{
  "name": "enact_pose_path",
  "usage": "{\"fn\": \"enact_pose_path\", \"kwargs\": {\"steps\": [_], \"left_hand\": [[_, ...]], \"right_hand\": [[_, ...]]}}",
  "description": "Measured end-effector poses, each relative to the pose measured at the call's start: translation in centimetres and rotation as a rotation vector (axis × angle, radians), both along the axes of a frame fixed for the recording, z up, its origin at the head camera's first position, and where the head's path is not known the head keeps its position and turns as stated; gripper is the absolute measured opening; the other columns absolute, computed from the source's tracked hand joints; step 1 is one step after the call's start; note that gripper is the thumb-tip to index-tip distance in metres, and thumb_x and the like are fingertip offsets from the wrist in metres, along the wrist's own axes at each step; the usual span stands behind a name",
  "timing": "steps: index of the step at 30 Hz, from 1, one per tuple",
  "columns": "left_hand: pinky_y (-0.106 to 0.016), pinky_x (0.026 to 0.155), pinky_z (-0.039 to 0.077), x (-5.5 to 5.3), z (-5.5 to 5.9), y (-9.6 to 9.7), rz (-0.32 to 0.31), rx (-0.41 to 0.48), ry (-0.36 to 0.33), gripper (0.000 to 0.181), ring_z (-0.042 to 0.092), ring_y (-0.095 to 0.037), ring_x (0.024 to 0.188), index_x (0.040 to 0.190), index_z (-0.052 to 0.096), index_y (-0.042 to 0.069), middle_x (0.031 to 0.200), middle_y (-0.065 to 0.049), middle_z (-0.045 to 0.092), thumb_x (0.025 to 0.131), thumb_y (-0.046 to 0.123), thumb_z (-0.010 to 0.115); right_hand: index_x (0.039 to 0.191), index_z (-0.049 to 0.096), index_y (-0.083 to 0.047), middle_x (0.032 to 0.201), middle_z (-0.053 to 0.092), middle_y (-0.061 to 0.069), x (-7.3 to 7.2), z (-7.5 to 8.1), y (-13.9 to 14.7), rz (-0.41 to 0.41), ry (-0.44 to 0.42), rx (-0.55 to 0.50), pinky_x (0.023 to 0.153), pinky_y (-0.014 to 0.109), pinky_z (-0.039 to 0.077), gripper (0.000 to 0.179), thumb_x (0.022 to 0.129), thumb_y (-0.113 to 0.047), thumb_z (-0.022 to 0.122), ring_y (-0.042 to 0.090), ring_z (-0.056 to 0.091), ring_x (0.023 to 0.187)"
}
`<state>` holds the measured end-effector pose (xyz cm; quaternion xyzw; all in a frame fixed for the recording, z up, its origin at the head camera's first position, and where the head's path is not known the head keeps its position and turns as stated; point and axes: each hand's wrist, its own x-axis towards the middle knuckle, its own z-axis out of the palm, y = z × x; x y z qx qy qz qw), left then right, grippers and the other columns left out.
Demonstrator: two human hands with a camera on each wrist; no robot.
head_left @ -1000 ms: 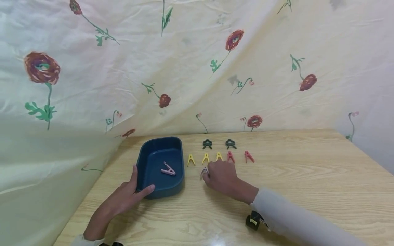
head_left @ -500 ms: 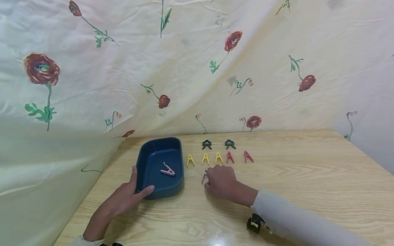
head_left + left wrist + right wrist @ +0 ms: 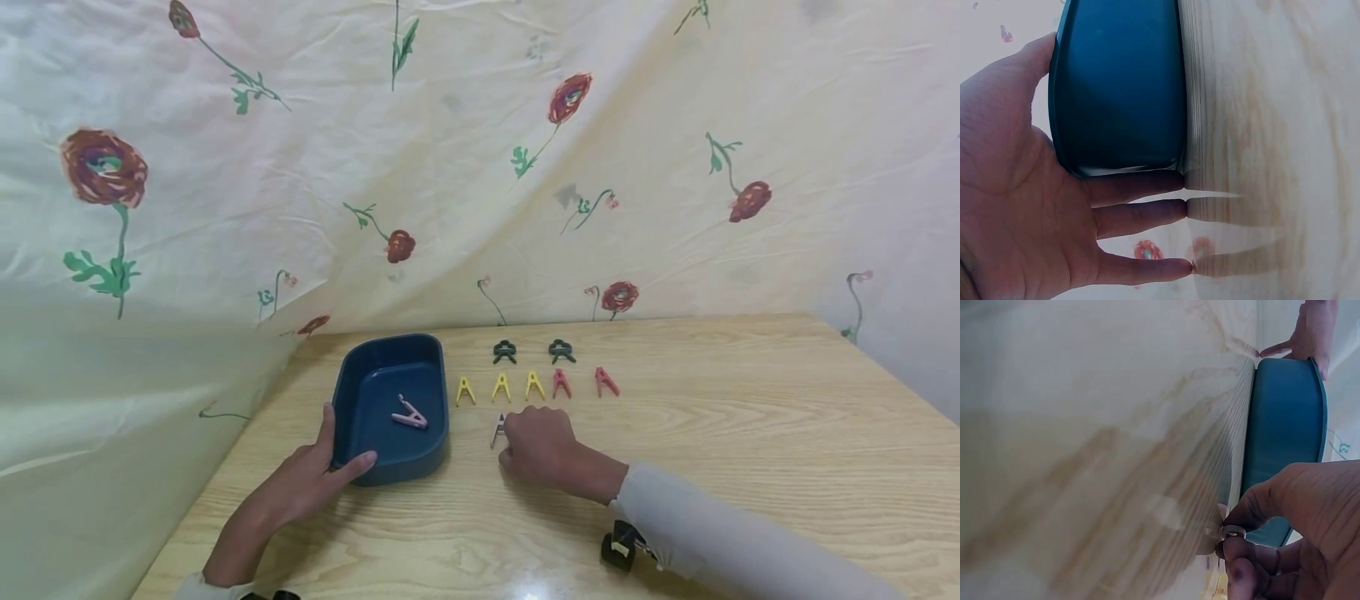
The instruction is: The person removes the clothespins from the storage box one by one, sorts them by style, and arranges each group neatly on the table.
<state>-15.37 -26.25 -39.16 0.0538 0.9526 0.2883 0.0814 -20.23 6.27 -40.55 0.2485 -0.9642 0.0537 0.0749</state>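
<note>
My left hand (image 3: 300, 483) rests against the near-left corner of a dark blue plastic tub (image 3: 390, 472), straight fingers touching its outer wall in the left wrist view. Inside the tub lies a pink clothespin (image 3: 411, 416). To the right of the tub, my right hand (image 3: 542, 446) pinches a pale clothespin (image 3: 497, 431) low over the table; most of it is hidden by the fingers. The right wrist view shows thumb and fingertips closed on the small pale clothespin (image 3: 1233, 532) at the tabletop.
Behind the right hand stand yellow clothespins (image 3: 501, 387) and red clothespins (image 3: 606, 382) in a row. Two dark green clips (image 3: 562, 351) sit farther back. A flowered cloth (image 3: 465, 167) hangs behind the wood-grain table (image 3: 720, 433).
My right hand has drawn slightly back toward me, uncovering the rear clothespins, and the pale clothespin in it shows more upright. Over the last half second it barely moves. My left hand stays put.
</note>
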Motion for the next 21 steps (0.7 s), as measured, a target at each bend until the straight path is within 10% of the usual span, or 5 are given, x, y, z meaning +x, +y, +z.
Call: {"fn": "enact_pose_path", "kwargs": {"steps": [21], "left_hand": [[-0.065, 0.101, 0.037, -0.05, 0.06, -0.13, -0.012, -0.003, 0.004, 0.111, 0.044, -0.055, 0.129, 0.154, -0.018, -0.001, 0.151, -0.040, 0.027, 0.096, 0.063, 0.051]], "right_hand": [[0.054, 0.048, -0.015, 0.050, 0.031, -0.007, 0.16, 0.19, 0.07, 0.005, -0.002, 0.030, 0.042, 0.026, 0.022, 0.034, 0.081, -0.015, 0.067, 0.009, 0.029, 0.044]]}}
